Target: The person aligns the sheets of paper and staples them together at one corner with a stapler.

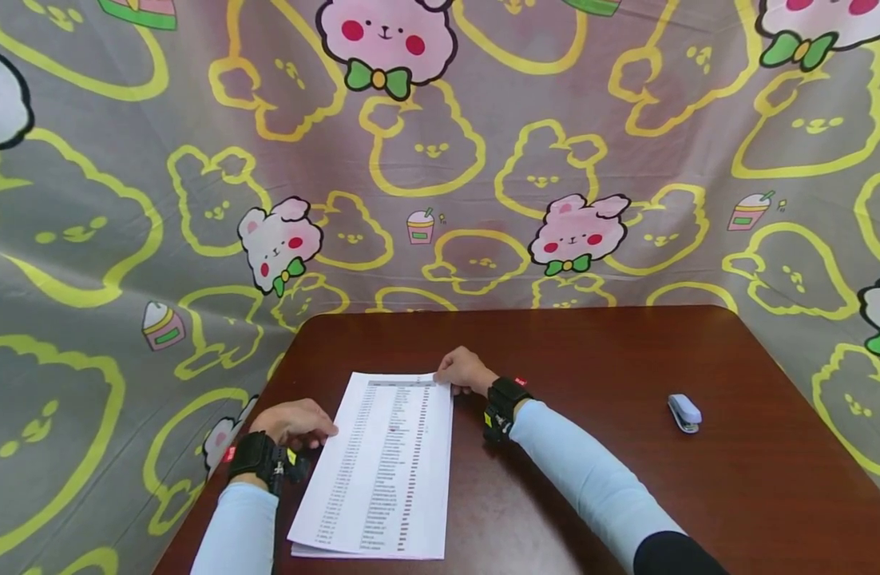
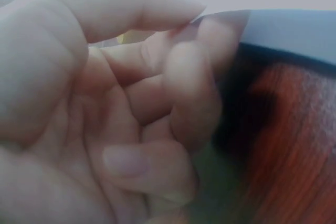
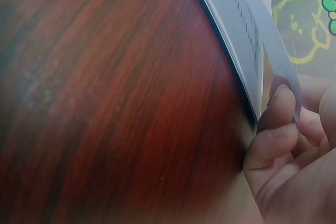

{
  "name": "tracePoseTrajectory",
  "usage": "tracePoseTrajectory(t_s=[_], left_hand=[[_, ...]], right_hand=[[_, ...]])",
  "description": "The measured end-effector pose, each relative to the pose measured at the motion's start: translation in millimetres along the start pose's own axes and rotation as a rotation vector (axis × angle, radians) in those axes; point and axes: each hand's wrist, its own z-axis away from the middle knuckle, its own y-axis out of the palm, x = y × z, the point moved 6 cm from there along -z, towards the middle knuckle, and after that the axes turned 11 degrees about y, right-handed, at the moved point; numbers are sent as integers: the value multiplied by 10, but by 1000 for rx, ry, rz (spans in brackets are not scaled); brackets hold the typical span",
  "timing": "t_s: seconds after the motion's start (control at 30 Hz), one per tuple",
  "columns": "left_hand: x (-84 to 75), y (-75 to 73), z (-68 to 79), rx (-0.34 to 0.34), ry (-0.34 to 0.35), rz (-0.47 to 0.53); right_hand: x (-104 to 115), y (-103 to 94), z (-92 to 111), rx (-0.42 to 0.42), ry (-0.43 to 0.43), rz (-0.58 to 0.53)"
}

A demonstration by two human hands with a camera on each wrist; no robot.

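Note:
A small stack of printed paper sheets (image 1: 382,471) lies at the left of the table, its top sheet covered in columns of text. My left hand (image 1: 296,422) pinches the left edge of the paper between thumb and curled fingers, as the left wrist view shows. At the upper right corner, my right hand (image 1: 465,370) pinches the sheets. In the right wrist view the top sheet (image 3: 281,59) bends up into the fingers (image 3: 278,111), lifted apart from the sheets below.
A pale blue and white stapler (image 1: 684,414) stands on the right of the brown wooden table (image 1: 591,343). A curtain (image 1: 469,160) with cartoon animals hangs behind the table and along its sides.

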Motion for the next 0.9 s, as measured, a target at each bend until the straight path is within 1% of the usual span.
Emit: tracePoseTrajectory(t_s=[0.13,0.2,0.43,0.63,0.73,0.9], left_hand=[[-77,35,-57,-7,9,-34],[-91,53,-77,-9,11,-32],[-30,59,-59,-2,20,-19],[-45,70,-47,5,23,-10],[-45,94,-50,3,22,3],[-20,96,-72,-10,22,25]], right_hand=[[-40,-55,-20,-23,13,9],[-53,-68,-28,-33,19,24],[-3,5,-4,-64,38,77],[-3,51,2,-82,43,130],[-13,24,13,-89,35,171],[-31,-86,26,-118,24,247]])
